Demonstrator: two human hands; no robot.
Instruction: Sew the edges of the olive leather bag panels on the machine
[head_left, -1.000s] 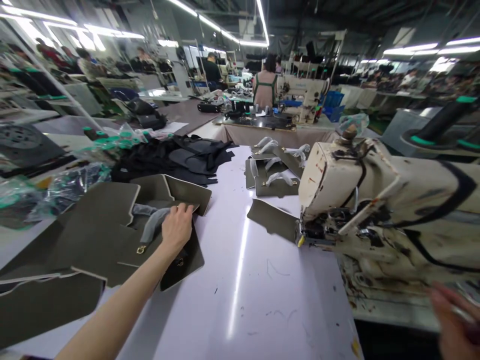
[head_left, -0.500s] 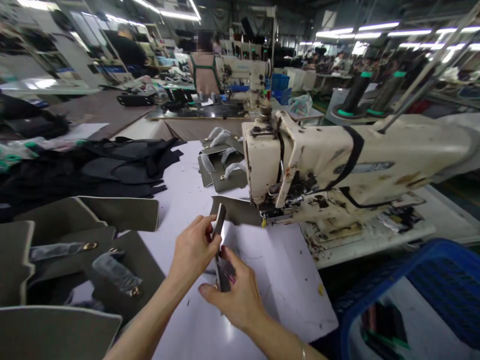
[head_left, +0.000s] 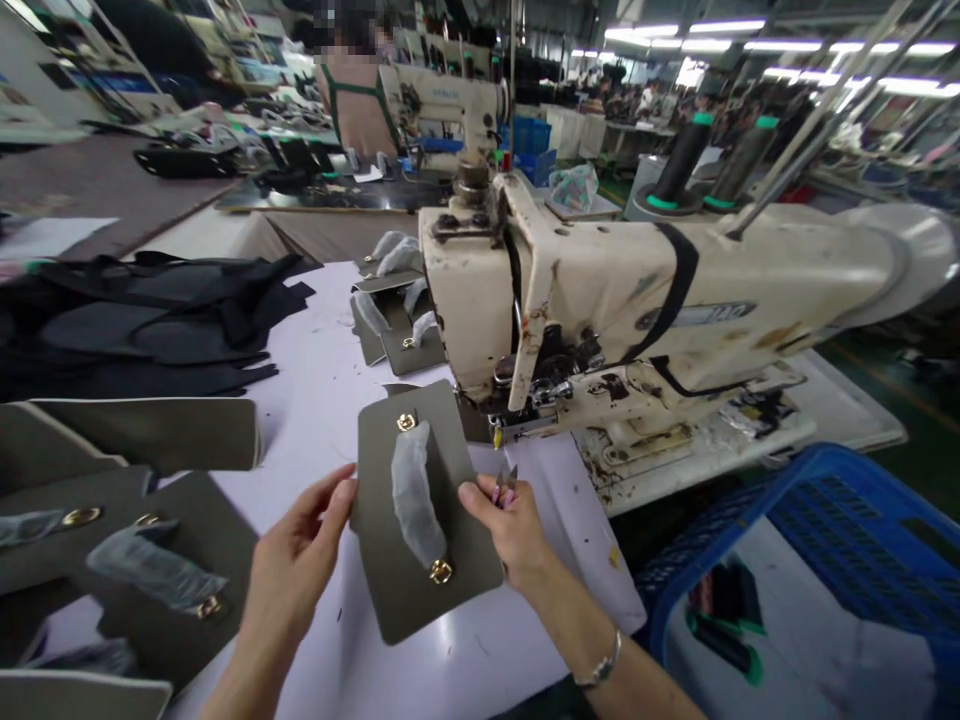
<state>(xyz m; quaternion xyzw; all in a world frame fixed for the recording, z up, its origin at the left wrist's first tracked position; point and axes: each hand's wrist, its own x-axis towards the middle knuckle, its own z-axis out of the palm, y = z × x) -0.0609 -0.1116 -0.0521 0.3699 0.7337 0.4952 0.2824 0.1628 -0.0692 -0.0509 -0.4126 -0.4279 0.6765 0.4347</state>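
Olive panel (head_left: 382,540) with a plastic-wrapped strap (head_left: 415,500) is tilted above the white counter (head_left: 307,400); the left hand (head_left: 292,555) grasps its left edge, and the right hand (head_left: 519,535) grasps its right edge while clasping small pink-handled scissors (head_left: 506,492). Just beyond stands a cream sewing machine (head_left: 600,285); similar panels (head_left: 409,350) lie to its left, and farther back is a person (head_left: 360,105) in green straps (head_left: 356,87).
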